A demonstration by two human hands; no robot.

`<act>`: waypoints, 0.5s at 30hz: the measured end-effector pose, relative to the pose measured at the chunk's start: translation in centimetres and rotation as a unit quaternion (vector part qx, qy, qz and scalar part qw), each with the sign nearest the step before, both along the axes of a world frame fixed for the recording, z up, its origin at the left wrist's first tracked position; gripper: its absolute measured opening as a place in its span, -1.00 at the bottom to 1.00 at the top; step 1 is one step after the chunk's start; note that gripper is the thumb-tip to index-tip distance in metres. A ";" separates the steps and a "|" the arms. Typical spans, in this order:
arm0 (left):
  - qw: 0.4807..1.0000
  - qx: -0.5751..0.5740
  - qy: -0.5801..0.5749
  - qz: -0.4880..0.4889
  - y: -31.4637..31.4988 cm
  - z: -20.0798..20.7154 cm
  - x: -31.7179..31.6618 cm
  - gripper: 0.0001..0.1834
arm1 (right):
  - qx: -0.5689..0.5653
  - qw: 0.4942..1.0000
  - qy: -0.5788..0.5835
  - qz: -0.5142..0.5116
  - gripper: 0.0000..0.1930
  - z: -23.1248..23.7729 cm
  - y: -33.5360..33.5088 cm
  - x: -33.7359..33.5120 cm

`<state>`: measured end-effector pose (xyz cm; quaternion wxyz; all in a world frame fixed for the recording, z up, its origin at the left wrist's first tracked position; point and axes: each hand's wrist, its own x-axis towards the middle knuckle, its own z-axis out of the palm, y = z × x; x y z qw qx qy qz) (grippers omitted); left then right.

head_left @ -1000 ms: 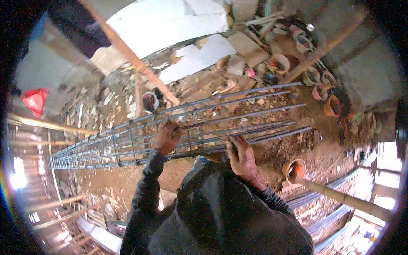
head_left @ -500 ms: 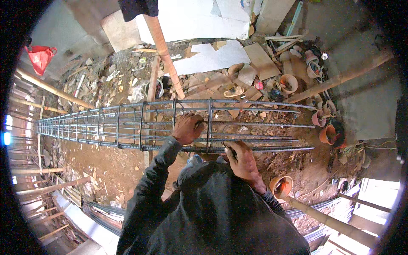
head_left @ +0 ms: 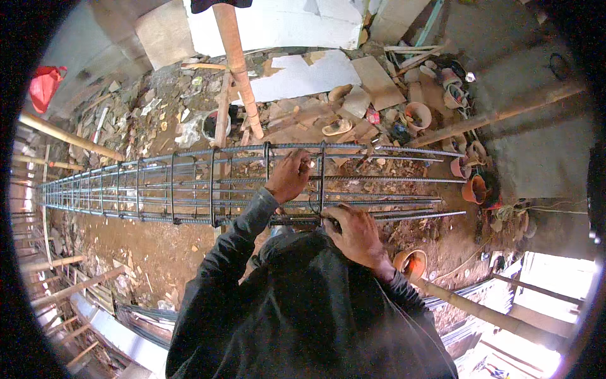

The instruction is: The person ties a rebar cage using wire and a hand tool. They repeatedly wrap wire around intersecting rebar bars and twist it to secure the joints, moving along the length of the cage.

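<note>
A long rebar cage (head_left: 252, 180) of ribbed steel bars with square stirrups stretches across in front of me. My left hand (head_left: 290, 175) reaches over it between the two rightmost stirrups. Its fingers are curled close to the upper bars; what they grip is hidden. The rightmost stirrup (head_left: 322, 174) stands just right of those fingers. At this stirrup's near lower corner, beside the near bar, is my right hand (head_left: 356, 235). Its thumb and fingers are bent together, and anything between them is too small to make out. Bare bar ends (head_left: 435, 180) run on to the right.
A bamboo pole (head_left: 243, 76) slants down behind the cage. Buckets, including an orange bucket (head_left: 475, 188), stand at the right. Another bucket (head_left: 411, 262) is by my right forearm. Broken boards (head_left: 309, 74) and rubble cover the ground beyond. A red bag (head_left: 44, 88) hangs far left.
My left hand has moved right and slightly away, closer to the rightmost stirrup. My right hand stays by that stirrup's near corner, its fingers more bent. The whole view has shifted a little.
</note>
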<state>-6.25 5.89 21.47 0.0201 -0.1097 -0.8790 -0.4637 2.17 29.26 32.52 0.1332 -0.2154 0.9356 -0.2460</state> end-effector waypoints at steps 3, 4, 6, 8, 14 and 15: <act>0.999 -0.010 0.045 0.026 0.0 -0.8 -0.1 -0.76 | 0.079 0.996 -0.003 0.039 -0.68 0.0 -0.9 -1.8; 0.997 -0.024 0.059 0.039 0.1 -1.0 -0.1 -0.75 | 0.089 0.994 0.017 0.062 -0.68 -0.2 -1.0 -2.2; 0.995 -0.054 0.076 0.033 -0.1 -1.5 -0.3 -0.73 | 0.120 0.987 0.074 0.081 -0.70 -1.4 -1.8 -3.1; 0.993 -0.092 0.077 -0.003 -0.4 -1.9 -0.8 -0.72 | 0.089 0.982 0.145 0.076 -0.69 -2.7 -2.0 -3.6; 0.981 -0.140 -0.054 -0.119 -0.9 -1.7 -2.2 -0.72 | 0.028 0.974 0.219 -0.053 -0.84 -5.3 -3.9 -4.4; 0.982 -0.140 -0.048 -0.118 -0.8 -1.6 -2.3 -0.73 | 0.056 0.971 0.229 -0.048 -0.86 -5.3 -4.3 -4.6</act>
